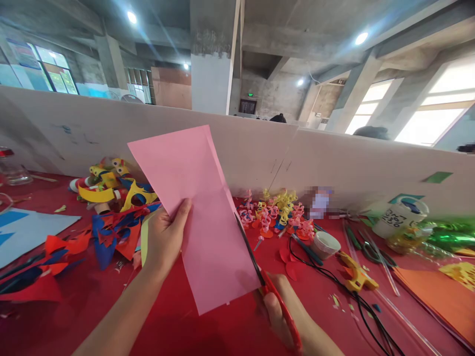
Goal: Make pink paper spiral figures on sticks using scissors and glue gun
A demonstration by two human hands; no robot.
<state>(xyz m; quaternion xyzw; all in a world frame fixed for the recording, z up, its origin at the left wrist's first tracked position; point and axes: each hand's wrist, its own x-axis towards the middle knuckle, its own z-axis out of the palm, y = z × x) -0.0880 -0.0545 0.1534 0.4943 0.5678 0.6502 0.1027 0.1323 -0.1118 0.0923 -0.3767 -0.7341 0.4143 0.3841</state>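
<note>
A sheet of pink paper (196, 217) is held up over the red table, tilted, with a fold or narrow strip along its right edge. My left hand (166, 237) grips its left side, thumb on the near face and fingers behind. Closed round the red handles of a pair of scissors (280, 301), my right hand (282, 306) is at the paper's lower right corner. The dark blades run up along the right edge of the sheet; part of them is hidden by the paper.
Paper scraps (115, 227) and yellow figures (111, 173) lie left. Pink and yellow curled paper pieces (278, 212) stand ahead. To the right are a white cup (326, 244), a yellow glue gun (356, 274) with black cable, and orange paper (438, 296). A white partition (252, 153) borders the table.
</note>
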